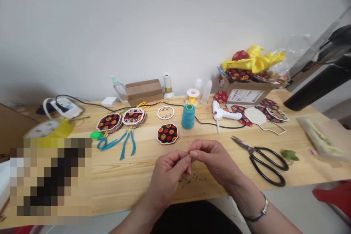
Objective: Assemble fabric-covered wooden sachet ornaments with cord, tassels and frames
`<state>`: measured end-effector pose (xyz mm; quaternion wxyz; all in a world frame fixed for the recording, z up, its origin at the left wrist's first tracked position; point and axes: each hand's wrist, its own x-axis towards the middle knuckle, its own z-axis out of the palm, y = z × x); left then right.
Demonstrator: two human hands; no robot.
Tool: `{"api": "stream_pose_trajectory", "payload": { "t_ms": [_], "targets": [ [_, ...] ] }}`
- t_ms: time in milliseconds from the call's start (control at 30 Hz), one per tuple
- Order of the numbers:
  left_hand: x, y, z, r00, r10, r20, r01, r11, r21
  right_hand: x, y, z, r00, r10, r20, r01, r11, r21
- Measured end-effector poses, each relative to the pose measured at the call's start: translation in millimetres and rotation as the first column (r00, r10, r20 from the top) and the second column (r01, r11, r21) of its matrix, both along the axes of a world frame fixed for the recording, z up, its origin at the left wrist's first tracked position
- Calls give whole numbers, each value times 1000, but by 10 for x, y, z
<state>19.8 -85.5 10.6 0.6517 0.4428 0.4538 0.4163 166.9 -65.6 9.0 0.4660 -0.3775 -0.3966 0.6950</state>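
My left hand (173,168) and my right hand (210,159) meet fingertip to fingertip above the front middle of the table. Both are closed in a pinch, and whatever they hold is too small to make out. Dark scraps lie on the wood below them. Just beyond my hands is a patterned fabric piece (168,134) with a pale scalloped rim. A teal thread cone (188,116) stands behind them, and a round lattice frame (165,112) lies further back. To the right rest black-handled scissors (267,161), blades pointing away to the left.
A white glue gun (226,112) lies at right, its black cord running across the table. Behind it stands a cardboard box (246,93) full of fabric. Stacked ornaments (134,117) with teal cords sit at left, near a power strip (66,108). A blurred patch covers the left front.
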Motion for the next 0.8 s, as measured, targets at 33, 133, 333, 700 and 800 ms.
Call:
{"api": "stream_pose_trajectory", "payload": {
  "t_ms": [33,133,333,700,800],
  "targets": [
    [-2,0,-6,1000,-4,-5,4,1000,1,-4,0,5,1000,0,9,0,1000,7],
    [0,4,-7,1000,3,-22,-3,1000,5,-15,-1,25,999,-5,42,4,1000,22],
    [12,31,30,999,-10,-52,11,1000,18,4,21,39,992,-103,67,98,992,73],
    [-23,21,-63,904,28,-426,163,900,405,50,2,310,947,-104,-305,129,990,61],
    [-46,63,-98,851,60,-521,245,833,496,75,19,381,941,-101,-324,146,982,117]
  ]
}}
